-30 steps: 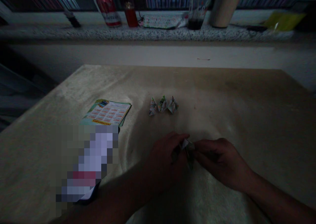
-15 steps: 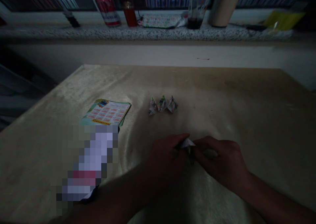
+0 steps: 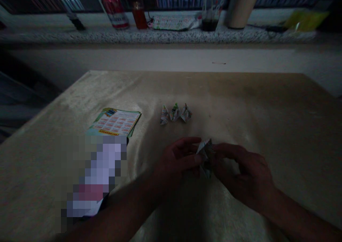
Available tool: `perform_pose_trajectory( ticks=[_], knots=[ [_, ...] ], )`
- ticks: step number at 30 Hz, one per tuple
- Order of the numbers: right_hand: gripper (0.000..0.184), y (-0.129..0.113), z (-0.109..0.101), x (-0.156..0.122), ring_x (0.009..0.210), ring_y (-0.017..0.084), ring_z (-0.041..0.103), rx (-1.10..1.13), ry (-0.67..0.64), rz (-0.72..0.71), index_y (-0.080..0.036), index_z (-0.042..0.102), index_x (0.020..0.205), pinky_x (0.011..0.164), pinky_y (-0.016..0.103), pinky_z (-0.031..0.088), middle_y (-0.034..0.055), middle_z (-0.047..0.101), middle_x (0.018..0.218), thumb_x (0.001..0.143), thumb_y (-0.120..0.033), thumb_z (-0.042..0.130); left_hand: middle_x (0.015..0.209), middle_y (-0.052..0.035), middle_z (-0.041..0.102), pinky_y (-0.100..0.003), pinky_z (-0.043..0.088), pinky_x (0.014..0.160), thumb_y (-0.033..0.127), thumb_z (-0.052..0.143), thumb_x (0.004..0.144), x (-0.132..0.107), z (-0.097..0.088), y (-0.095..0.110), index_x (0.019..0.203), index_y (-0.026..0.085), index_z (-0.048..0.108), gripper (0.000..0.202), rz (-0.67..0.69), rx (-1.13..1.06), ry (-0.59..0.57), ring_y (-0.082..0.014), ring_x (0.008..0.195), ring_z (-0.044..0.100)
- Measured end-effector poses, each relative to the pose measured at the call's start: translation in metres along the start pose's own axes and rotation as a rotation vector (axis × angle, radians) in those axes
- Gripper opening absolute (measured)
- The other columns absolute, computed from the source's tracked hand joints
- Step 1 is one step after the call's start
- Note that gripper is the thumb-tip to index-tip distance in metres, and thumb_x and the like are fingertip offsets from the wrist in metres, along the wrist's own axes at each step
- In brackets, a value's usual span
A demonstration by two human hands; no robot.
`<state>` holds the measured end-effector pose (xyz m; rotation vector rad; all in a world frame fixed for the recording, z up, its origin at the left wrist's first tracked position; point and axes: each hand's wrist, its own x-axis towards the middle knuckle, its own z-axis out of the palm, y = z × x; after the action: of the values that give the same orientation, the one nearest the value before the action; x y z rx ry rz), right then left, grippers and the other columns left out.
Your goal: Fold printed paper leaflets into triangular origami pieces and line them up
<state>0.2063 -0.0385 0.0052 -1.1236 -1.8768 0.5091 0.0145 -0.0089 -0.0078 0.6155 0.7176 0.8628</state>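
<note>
Between both hands is a piece of folded printed paper (image 3: 205, 148), pointed at its top and bottom. My left hand (image 3: 177, 160) pinches its left side between thumb and fingers. The fingertips of my right hand (image 3: 247, 174) close on its right edge. Just beyond the hands, three small folded paper figures stand in a row on the table: a left one (image 3: 164, 115), a middle one with some green (image 3: 175, 112) and a right one (image 3: 186, 113). Dim light hides the finer folds.
Left of the hands lies a stack of printed cards (image 3: 116, 121), with a pixelated, blurred-out object (image 3: 98, 178) below it on the table (image 3: 280, 128). On the granite sill (image 3: 165, 37) stand a red can (image 3: 115, 10), an orange-red bottle (image 3: 139, 16), a glass with dark liquid (image 3: 210, 21) and a beige cylinder (image 3: 242, 7).
The folded paper has turned and now shows a taller, printed face; before, only a small pale peak showed. The fingers of both hands have shifted on it and spread somewhat.
</note>
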Motion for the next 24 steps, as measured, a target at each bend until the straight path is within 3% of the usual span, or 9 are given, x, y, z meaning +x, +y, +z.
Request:
perform_pose_trajectory(
  ticks=[3,9,13,24],
  knots=[
    [0.033,0.0016,-0.0026,0.0000,0.094,0.021,0.078,-0.101,-0.018,-0.181,-0.023,0.064,0.119,0.079,0.029,0.066,0.0088,0.078,0.113,0.088,-0.013,0.072,0.093,-0.0040,0.073,-0.024,0.053,0.060,0.024,0.091,0.069,-0.0017,0.0013,0.0018,0.111,0.018,0.072,0.047,0.001,0.016,0.022,-0.0140,0.071,0.067],
    [0.017,0.0018,-0.0041,0.0013,0.078,0.019,0.078,-0.218,-0.064,-0.262,-0.021,0.066,0.109,0.065,0.026,0.065,0.0061,0.080,0.095,0.093,-0.017,0.070,0.091,-0.0046,0.074,-0.024,0.052,0.058,0.024,0.090,0.071,-0.0030,0.0022,0.0008,0.111,0.016,0.070,0.045,-0.008,0.126,0.042,-0.0134,0.068,0.067],
    [0.005,0.0000,-0.0033,0.0003,0.072,0.018,0.077,-0.274,-0.128,-0.253,-0.019,0.067,0.102,0.060,0.026,0.063,0.0067,0.079,0.091,0.098,-0.020,0.064,0.087,-0.0032,0.074,-0.023,0.052,0.054,0.025,0.089,0.070,-0.0025,0.0012,0.0002,0.111,0.015,0.068,0.047,-0.023,0.131,0.037,-0.0118,0.061,0.066],
    [0.012,-0.0012,-0.0029,0.0000,0.074,0.018,0.075,-0.175,-0.229,-0.148,-0.015,0.070,0.102,0.065,0.029,0.061,0.0098,0.077,0.094,0.100,-0.017,0.059,0.083,-0.0025,0.072,-0.021,0.049,0.045,0.026,0.088,0.069,-0.0044,0.0061,0.0006,0.109,0.014,0.066,0.046,-0.053,0.153,0.037,-0.0094,0.051,0.061]
  ],
)
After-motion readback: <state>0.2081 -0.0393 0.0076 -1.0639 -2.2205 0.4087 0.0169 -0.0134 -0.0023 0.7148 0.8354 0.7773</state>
